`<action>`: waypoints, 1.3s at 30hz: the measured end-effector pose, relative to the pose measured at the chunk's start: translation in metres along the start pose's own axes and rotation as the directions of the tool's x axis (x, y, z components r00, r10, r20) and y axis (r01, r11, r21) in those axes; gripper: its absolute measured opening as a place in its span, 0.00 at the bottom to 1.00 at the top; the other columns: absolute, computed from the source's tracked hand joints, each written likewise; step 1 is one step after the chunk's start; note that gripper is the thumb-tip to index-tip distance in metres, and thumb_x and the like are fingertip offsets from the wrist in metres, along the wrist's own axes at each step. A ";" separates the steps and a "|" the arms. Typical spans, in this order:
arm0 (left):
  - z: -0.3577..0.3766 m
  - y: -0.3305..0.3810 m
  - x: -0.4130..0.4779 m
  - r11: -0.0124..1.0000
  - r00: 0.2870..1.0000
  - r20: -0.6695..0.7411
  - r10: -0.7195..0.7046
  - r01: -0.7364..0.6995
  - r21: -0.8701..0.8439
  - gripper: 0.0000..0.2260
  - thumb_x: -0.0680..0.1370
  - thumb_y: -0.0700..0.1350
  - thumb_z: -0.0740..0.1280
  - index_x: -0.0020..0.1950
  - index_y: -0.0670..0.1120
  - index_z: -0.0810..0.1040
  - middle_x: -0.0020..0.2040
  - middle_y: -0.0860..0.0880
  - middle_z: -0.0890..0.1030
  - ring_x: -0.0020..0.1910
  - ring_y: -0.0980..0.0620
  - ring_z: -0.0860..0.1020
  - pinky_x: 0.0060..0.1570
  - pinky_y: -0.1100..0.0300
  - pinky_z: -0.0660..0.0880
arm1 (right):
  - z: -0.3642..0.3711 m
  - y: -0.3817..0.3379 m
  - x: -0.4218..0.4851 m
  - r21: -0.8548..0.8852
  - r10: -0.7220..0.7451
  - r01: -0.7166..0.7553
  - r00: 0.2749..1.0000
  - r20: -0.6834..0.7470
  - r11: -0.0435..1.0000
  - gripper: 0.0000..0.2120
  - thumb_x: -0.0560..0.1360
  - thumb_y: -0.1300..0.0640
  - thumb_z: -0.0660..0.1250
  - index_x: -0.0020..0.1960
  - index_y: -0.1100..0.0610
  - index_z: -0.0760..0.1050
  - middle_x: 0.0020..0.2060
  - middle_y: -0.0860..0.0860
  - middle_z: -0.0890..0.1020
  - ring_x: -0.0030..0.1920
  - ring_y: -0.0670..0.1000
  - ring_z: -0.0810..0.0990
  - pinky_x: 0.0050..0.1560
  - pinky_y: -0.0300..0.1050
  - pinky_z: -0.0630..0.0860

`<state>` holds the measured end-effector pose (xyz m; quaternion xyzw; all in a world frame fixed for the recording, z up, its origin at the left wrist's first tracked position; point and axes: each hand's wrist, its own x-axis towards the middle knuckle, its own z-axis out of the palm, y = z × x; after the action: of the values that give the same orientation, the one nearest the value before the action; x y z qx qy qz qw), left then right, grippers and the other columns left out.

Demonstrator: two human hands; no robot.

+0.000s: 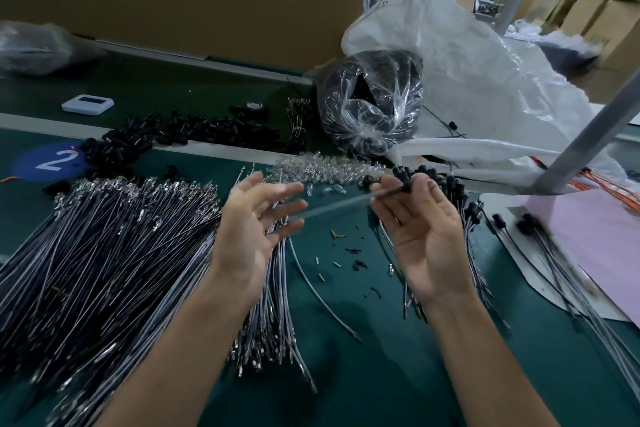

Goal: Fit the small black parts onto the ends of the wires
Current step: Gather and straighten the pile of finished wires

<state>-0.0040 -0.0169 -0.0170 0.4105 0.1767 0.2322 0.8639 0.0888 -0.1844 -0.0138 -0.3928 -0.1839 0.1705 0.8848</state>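
Observation:
My right hand [424, 232] is raised palm up over the green table and pinches a wire [332, 206] with a small black part [401, 188] on its end, between thumb and fingertips. The wire streaks blurred to the left, toward my left hand [256, 218]. That hand hovers palm up with its fingers spread and holds nothing. A big heap of loose wires [104, 246] with metal terminals lies at the left. Loose black parts [180, 133] are piled at the back. Fitted wires [460, 204] lie behind my right hand.
Clear glass bulbs [322, 168] lie in a strip beyond my hands. A clear bag of black parts [370, 104] and white plastic sacks [485, 80] stand at the back right. A slanted metal post [588, 135], pink sheet [595, 246], tape roll [254, 107] and white device [88, 104] are also here.

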 end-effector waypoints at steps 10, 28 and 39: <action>0.011 -0.016 -0.008 0.935 0.944 0.329 -0.021 -0.098 0.340 0.15 0.67 0.53 0.73 0.48 0.46 0.86 0.44 0.38 0.85 0.39 0.46 0.81 0.44 0.57 0.80 | 0.013 0.025 -0.012 -0.521 0.075 0.032 0.980 0.184 0.853 0.19 0.72 0.58 0.70 0.62 0.56 0.72 0.30 0.54 0.84 0.29 0.50 0.82 0.32 0.39 0.78; 0.016 -0.021 -0.010 0.955 0.957 0.246 0.153 -0.207 0.213 0.15 0.69 0.44 0.72 0.55 0.42 0.81 0.46 0.45 0.87 0.42 0.53 0.85 0.36 0.63 0.80 | 0.015 0.029 -0.012 -0.614 0.086 0.053 0.977 0.195 0.787 0.08 0.72 0.56 0.68 0.43 0.61 0.80 0.30 0.54 0.84 0.29 0.51 0.83 0.32 0.38 0.77; 0.014 -0.024 -0.008 0.948 0.961 0.142 0.238 -0.261 0.182 0.08 0.71 0.47 0.72 0.46 0.46 0.83 0.47 0.47 0.87 0.45 0.53 0.83 0.45 0.64 0.79 | 0.016 0.033 -0.013 -0.574 0.043 0.062 0.985 0.167 0.817 0.06 0.70 0.56 0.70 0.43 0.59 0.80 0.33 0.56 0.85 0.32 0.54 0.85 0.32 0.39 0.78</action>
<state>0.0023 -0.0438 -0.0263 0.5270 0.0942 0.2961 0.7910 0.0645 -0.1591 -0.0315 -0.6251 -0.3045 0.1357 0.7058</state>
